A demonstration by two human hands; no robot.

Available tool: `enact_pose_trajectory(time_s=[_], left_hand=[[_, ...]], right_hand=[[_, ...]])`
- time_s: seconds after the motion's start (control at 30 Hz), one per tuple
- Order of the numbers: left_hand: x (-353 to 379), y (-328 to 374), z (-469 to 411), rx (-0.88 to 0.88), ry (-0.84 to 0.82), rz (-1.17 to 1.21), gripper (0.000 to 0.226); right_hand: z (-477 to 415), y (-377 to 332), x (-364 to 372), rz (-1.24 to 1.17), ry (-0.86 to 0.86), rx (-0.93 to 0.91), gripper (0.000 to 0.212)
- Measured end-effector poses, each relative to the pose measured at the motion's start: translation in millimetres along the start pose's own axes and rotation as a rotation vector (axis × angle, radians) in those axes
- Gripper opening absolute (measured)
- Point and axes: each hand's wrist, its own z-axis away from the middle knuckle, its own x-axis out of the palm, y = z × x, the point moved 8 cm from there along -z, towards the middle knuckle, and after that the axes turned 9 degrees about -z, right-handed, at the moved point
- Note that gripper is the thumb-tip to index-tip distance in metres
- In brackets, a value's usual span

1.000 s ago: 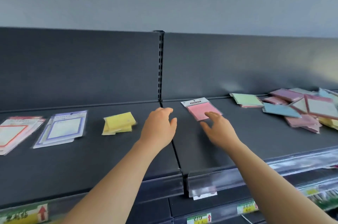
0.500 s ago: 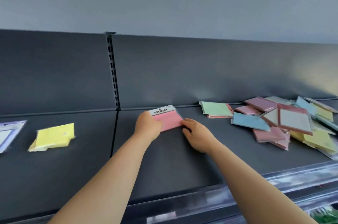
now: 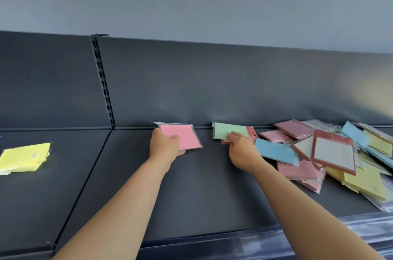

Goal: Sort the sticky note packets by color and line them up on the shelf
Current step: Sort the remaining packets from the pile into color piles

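The fingers (image 3: 232, 135) of the right hand (image 3: 242, 151) were bent over the near edge of the green packet (image 3: 228, 131) in what appeared to be a pinch; the thumb was hidden beneath. The left hand (image 3: 167, 147) gripped the pink packet (image 3: 187, 138) at its near left corner, thumb on top and the other fingers under it, with the packet tilted off the shelf (image 3: 191, 196) and its far edge close to the back panel (image 3: 212, 89).

The green packet lay against the foot of the back panel, directly ahead of the right fingertips. Its long axis ran along the shelf from left to right. It rested on a red packet (image 3: 252, 132), and the mixed pile (image 3: 319, 153) of pink, blue, yellow and framed packets started just beside it on the right. The right hand was plainly the nearer hand to both.

A yellow stack (image 3: 24, 156) sat well apart to the left, beyond the slotted upright (image 3: 104, 89).

Assessment: sorting was at an early stage. The green packet would have to travel left, away from the pile, onto bare shelf. The risk was that the red packet beneath would be dragged along with it.
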Motion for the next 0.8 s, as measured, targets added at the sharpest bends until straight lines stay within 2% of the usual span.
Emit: enact_pose_trajectory(time_s=[0.17, 0.27, 0.37, 0.43, 0.5, 0.57, 0.63, 0.8], left_hand=[[4.4, -3.4, -2.7, -0.030, 0.046, 0.012, 0.038], [7.9, -3.5, -3.7, -0.023, 0.007, 0.070, 0.043], [10.4, -4.7, -3.1, -0.018, -0.043, 0.101, 0.048], [8.8, -5.4, -2.1, -0.017, -0.060, 0.108, 0.049], [7.0, -4.1, -0.5, -0.001, -0.080, 0.106, 0.049], [6.3, -2.4, 2.7, 0.019, -0.104, 0.095, 0.048], [6.9, -2.6, 6.2, 0.027, -0.125, 0.097, 0.050], [6.0, -1.6, 18.8, 0.025, -0.106, 0.141, 0.079]], right_hand=[[5.7, -21.5, 14.8, -0.129, -0.019, -0.122, 0.038], [10.5, -26.6, 18.8, -0.183, -0.048, -0.139, 0.045], [11.4, -26.6, 15.1, -0.247, -0.039, -0.137, 0.042], [7.3, -20.9, 3.8, -0.299, 0.059, -0.106, 0.036], [1.7, -11.0, -2.6, -0.291, 0.117, -0.024, 0.041], [-1.3, -7.1, 3.1, -0.231, 0.069, 0.023, 0.051], [-0.4, -10.5, 8.3, -0.214, 0.043, 0.018, 0.052], [8.9, -13.4, 7.9, -0.356, 0.078, 0.013, 0.055]])
